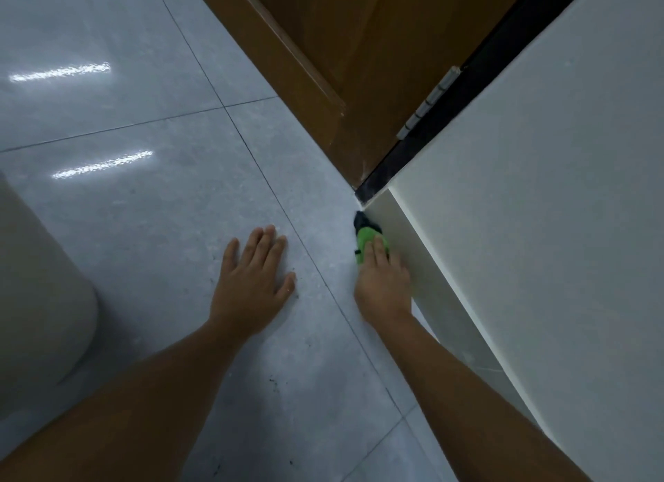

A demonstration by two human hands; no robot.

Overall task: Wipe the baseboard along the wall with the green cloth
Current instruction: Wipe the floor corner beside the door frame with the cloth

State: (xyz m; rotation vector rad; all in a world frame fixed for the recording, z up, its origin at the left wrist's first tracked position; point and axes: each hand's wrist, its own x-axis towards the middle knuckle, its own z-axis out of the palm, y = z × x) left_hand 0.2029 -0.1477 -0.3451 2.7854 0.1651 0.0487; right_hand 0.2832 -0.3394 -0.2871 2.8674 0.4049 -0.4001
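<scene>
Grey glossy floor tiles [151,201], crossed by thin dark grout lines and bearing two bright streaks of reflected light, filled the left of the head view; a white wall [560,201] ran along the right, with the pale baseboard [413,244] at its foot as the landmark for all that follows. At the far end of the baseboard stood a dark door frame [463,97] carrying a silver hinge [427,104], and beyond that frame a brown wooden door [345,50]. The right hand [382,280] lay palm down against the face of the baseboard near its far end, its fingers [379,251] together and pressed flat over the green cloth [368,240]; whether they curled round the cloth could not be told. The cloth was bunched between that hand and the baseboard, touching both the board and the floor, with a dark part of it protruding toward the frame. The left hand [253,276] rested flat on the floor well out from the baseboard, fingers extended and slightly spread, holding nothing. Both bare forearms reached in from the lower edge. Small dark specks [276,381] lay on the tile between the two forearms. Farthest from the baseboard, at the left edge, a rounded pale object [39,302] stood on the floor; its kind could not be told.
</scene>
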